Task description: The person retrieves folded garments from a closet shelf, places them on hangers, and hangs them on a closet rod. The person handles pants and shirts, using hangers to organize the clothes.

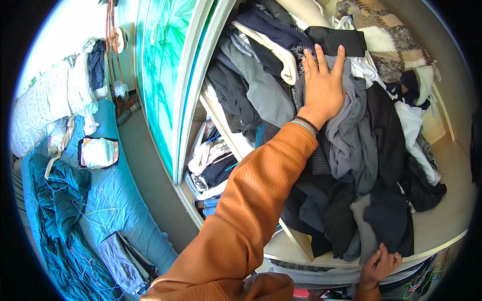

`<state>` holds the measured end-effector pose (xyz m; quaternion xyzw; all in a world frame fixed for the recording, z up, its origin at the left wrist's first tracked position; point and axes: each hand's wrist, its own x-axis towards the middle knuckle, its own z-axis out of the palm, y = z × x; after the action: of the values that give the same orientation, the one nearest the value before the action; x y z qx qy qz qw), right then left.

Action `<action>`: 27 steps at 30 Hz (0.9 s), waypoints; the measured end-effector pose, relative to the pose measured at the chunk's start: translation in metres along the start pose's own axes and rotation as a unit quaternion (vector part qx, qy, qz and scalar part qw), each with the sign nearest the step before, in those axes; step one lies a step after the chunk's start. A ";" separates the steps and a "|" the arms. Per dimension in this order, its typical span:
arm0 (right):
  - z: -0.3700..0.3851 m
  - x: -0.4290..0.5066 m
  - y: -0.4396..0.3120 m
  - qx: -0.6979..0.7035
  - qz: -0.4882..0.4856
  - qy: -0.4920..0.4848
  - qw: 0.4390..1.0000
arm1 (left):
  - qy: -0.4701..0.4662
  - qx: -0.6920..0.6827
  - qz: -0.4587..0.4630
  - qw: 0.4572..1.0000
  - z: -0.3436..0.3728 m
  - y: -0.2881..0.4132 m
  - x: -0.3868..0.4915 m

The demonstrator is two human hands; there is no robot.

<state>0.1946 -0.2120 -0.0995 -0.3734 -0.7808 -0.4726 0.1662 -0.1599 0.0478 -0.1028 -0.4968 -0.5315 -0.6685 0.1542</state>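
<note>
My left hand [324, 90], in an orange leather-like sleeve with bands at the wrist, lies palm down with fingers spread on a heap of clothes on a shelf. Under and beside it are a grey garment [340, 131] and a black-and-white striped one [320, 160]. Its fingertips are near a folded black garment [339, 39]. My right hand [380, 263] is at the shelf's front edge, lower right, its fingers curled against the hem of a dark garment [388, 218]; whether it grips the cloth cannot be seen.
A brown-and-white plaid fabric [395, 41] lies at the upper right of the shelf [444, 225]. Left are green patterned sliding doors [162, 75] and a blue-covered bed [109, 188] with hangers, folded clothes [98, 152] and jeans [122, 259]. More clothes [214, 161] fill a lower compartment.
</note>
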 end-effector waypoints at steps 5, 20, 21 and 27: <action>0.003 -0.006 0.004 0.004 0.006 -0.004 1.000 | -0.033 -0.093 -0.148 0.984 -0.034 0.060 -0.059; 0.003 -0.002 0.001 0.010 0.011 0.003 1.000 | -0.007 -0.066 0.002 0.998 0.012 0.128 -0.098; 0.003 -0.001 0.001 0.016 0.008 0.010 1.000 | -0.004 -0.060 0.000 0.998 0.013 0.127 -0.100; 0.003 0.005 0.000 0.017 -0.011 0.027 0.999 | -0.053 -0.011 -0.016 0.998 -0.002 0.125 -0.105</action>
<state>0.1919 -0.2070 -0.0983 -0.3494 -0.7881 -0.4704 0.1884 -0.0206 -0.0360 -0.1204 -0.5243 -0.5397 -0.6494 0.1101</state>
